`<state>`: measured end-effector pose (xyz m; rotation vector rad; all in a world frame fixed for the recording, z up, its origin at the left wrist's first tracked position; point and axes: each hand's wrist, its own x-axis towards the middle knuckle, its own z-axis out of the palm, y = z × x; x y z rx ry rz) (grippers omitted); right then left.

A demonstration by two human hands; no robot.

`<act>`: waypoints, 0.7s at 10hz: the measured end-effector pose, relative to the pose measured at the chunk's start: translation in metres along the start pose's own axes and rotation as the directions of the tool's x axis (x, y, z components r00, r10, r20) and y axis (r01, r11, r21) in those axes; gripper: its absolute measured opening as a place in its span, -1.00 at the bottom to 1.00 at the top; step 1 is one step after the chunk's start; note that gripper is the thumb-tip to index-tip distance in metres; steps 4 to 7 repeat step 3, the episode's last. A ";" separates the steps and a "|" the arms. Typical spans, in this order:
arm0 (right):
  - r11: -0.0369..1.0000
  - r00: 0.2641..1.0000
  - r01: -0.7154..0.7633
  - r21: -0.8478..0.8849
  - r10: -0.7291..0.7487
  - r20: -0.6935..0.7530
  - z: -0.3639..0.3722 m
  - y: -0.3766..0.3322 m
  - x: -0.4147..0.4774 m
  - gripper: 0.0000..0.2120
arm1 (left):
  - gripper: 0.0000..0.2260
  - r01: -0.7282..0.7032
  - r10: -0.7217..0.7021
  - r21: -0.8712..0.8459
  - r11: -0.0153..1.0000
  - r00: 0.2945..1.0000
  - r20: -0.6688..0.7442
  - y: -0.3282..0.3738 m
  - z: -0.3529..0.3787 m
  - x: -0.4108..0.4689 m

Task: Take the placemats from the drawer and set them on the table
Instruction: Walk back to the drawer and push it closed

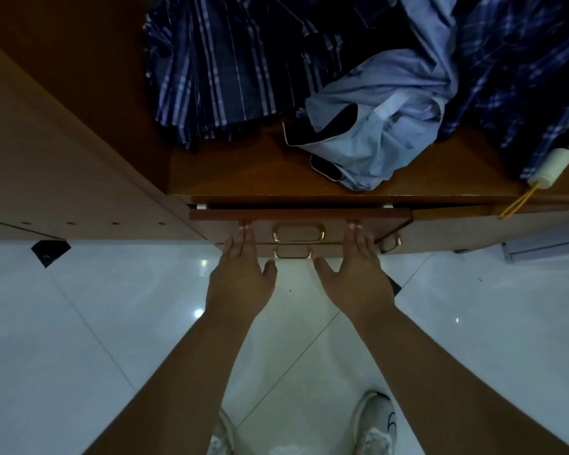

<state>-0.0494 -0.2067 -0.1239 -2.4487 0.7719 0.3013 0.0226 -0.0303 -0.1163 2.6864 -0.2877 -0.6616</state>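
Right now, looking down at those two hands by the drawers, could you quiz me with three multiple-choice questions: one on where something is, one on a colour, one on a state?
1. Where do the fingertips of both hands rest?
A. on the top drawer front
B. on the floor
C. on the clothes

2. What colour are the drawer handles?
A. black
B. gold
C. white

3. How far out is the top drawer?
A. fully out
B. removed
C. barely out

Answers:
1 A: left hand and right hand touch the top drawer front either side of its handle.
2 B: the handles shine gold.
3 C: only a narrow gap shows.
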 end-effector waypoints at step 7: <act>0.998 0.990 -0.068 0.009 0.067 0.127 -0.017 -0.014 0.031 -0.20 | -0.35 -0.009 0.009 0.007 1.000 1.000 -0.004 0.002 -0.012 0.029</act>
